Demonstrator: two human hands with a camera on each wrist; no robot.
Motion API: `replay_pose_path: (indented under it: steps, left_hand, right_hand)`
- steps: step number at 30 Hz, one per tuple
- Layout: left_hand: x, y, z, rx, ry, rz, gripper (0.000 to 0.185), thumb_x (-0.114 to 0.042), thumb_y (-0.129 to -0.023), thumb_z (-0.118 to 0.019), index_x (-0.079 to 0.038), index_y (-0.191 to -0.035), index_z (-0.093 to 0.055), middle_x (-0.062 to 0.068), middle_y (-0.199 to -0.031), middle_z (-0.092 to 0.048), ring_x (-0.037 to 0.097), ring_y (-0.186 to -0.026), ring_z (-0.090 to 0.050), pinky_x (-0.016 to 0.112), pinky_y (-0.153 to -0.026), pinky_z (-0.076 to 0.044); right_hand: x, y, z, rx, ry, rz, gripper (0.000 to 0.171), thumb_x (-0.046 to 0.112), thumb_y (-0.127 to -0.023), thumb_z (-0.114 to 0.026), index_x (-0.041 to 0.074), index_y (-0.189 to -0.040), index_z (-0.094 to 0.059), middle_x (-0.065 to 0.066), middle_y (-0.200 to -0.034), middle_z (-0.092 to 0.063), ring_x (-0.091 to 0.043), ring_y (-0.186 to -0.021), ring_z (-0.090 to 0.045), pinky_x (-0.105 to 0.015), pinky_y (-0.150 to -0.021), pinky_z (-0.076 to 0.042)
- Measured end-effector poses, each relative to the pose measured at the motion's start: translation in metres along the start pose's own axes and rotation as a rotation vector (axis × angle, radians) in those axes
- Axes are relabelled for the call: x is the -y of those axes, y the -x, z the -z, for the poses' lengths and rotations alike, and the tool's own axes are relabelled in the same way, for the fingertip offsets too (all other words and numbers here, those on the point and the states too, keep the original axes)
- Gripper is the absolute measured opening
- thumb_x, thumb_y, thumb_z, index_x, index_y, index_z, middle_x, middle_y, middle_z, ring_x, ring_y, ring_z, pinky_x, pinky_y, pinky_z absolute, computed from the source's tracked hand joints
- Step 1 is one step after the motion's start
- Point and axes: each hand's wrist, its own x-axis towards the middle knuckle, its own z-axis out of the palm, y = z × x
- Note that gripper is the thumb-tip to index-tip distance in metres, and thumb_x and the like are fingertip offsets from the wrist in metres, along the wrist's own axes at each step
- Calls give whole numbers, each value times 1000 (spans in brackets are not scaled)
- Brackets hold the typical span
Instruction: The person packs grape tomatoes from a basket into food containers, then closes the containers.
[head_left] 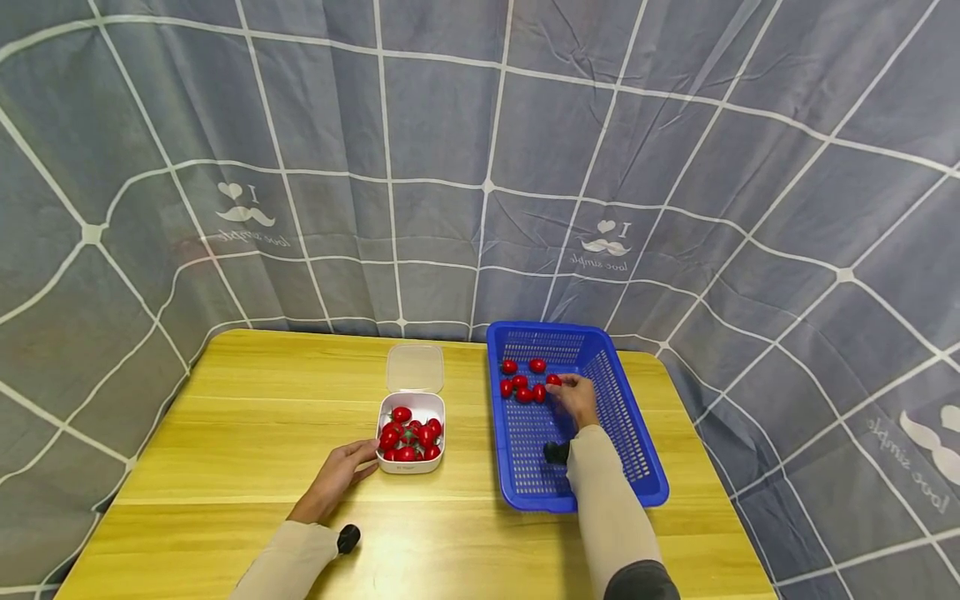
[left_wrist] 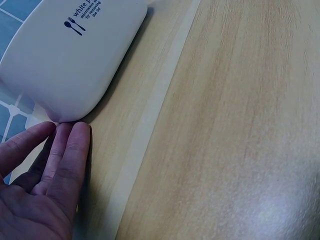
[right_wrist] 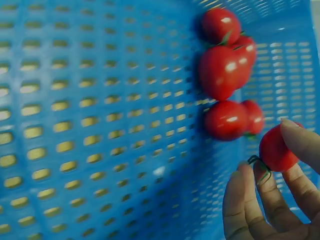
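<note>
My right hand (head_left: 577,400) reaches into the blue basket (head_left: 506,487) and pinches a cherry tomato (right_wrist: 277,149) between thumb and fingers; its green stem shows in the right wrist view. Several other tomatoes (head_left: 523,395) lie on the basket floor just left of that hand. The left hand (head_left: 345,472) has its fingertips at the near left corner of a white lunch box (head_left: 411,468), fingers fairly straight. Inside the box is a heap of red tomatoes (head_left: 406,454). In the left wrist view the box wall (left_wrist: 75,55) carries a printed fork and spoon.
The box's translucent lid (head_left: 415,368) is flipped back behind it on the yellow wooden table (head_left: 262,417). A grey curtain (head_left: 435,217) with white lines hangs behind and at both sides. The basket's raised rim stands to the right of the box.
</note>
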Motion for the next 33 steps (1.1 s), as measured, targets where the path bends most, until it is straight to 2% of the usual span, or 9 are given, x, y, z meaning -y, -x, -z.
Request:
replay_pose_path:
  steps: [2, 7, 11, 14, 17, 21, 28, 29, 33]
  left_hand:
    - [0, 0, 0, 1, 2, -2, 61, -30, -101, -51, 18, -136, -38, 33, -141, -39, 41, -128, -45, 35, -102, -48]
    - [1, 1, 1, 9, 1, -12, 60, -28, -102, -50, 19, -136, -37, 35, -141, -38, 41, -127, -45, 37, -103, -47]
    - [2, 2, 1, 9, 0, -11, 57, -27, -102, -49, 18, -136, -38, 35, -141, -38, 41, -127, -45, 37, -102, -47]
    - [2, 2, 1, 13, -1, -14, 57, -26, -103, -48, 18, -136, -37, 35, -142, -36, 41, -129, -44, 37, -103, -47]
    - [1, 3, 1, 16, 2, -17, 57, -26, -103, -48, 19, -136, -36, 36, -142, -35, 42, -130, -42, 38, -103, -46]
    - [1, 3, 1, 14, 0, -17, 58, -27, -102, -49, 19, -136, -37, 35, -141, -37, 41, -128, -44, 37, -103, -47]
    - [1, 1, 1, 19, -9, -18, 60, -29, -102, -50, 18, -136, -38, 35, -142, -37, 41, -128, -44, 37, -103, -47]
    - [1, 1, 1, 15, -9, -15, 60, -30, -102, -50, 18, -136, -38, 34, -142, -37, 41, -128, -44, 37, -103, -47]
    - [1, 1, 1, 21, -13, -13, 60, -29, -102, -49, 19, -136, -37, 35, -142, -36, 40, -129, -43, 38, -103, -47]
  right_hand:
    - [7, 2, -1, 0, 9, 33, 28, 3, -78, -77, -8, -101, -67, -17, -89, -65, -20, -69, -60, -29, -58, -57]
    - [23, 10, -2, 3, 53, 50, 33, 6, -83, -75, -10, -110, -64, -18, -100, -64, -23, -79, -62, -20, -62, -55]
    - [31, 15, -3, 38, 20, 56, 35, 4, -82, -75, -11, -112, -63, -21, -104, -63, -29, -87, -64, -33, -79, -60]
    - [37, 20, -3, 59, -14, 71, 36, 1, -81, -75, -12, -112, -63, -23, -104, -64, -25, -83, -66, -43, -86, -58]
    - [43, 25, -4, 67, -25, 98, 36, -1, -81, -74, -13, -113, -63, -26, -104, -64, -19, -78, -65, -43, -84, -58]
    - [49, 33, -6, 68, -11, 143, 34, 0, -81, -74, -12, -112, -64, -26, -104, -65, -24, -79, -67, -42, -81, -59]
    - [57, 50, -11, 93, 5, 259, 31, 1, -80, -76, -7, -109, -68, -20, -97, -66, -14, -77, -60, -31, -72, -59]
    - [58, 52, -12, 102, 9, 271, 31, 2, -80, -76, -6, -109, -68, -20, -96, -66, -14, -77, -61, -32, -71, -59]
    - [62, 60, -17, 135, 22, 280, 31, 6, -79, -78, -3, -107, -70, -15, -94, -67, -15, -79, -60, -30, -68, -56]
